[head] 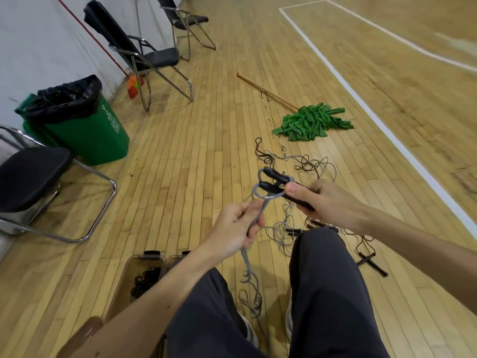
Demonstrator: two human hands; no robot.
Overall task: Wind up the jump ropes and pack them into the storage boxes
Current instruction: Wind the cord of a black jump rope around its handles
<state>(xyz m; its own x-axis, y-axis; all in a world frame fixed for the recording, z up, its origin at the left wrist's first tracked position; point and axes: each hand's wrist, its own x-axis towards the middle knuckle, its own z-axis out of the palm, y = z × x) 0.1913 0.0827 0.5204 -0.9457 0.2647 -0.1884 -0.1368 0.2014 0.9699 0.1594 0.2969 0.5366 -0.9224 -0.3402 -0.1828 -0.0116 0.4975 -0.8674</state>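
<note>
A seated person in dark trousers holds a grey corded jump rope (245,259) above a pale wooden plank gym floor (196,140). The right hand (325,200) is curled round the rope's two black handles (276,177), held side by side, where the cord forms small loops at their tips. The left hand (236,229) is closed tightly on the cord just below, and the rest trails down between the knees. A clear plastic storage box (124,277) with dark coiled ropes inside stands by the left leg. A tangle of loose ropes (307,164) lies ahead, near a green rag mop (312,122). A green bin (87,135) and black folding chairs (154,58) line the wall.
</note>
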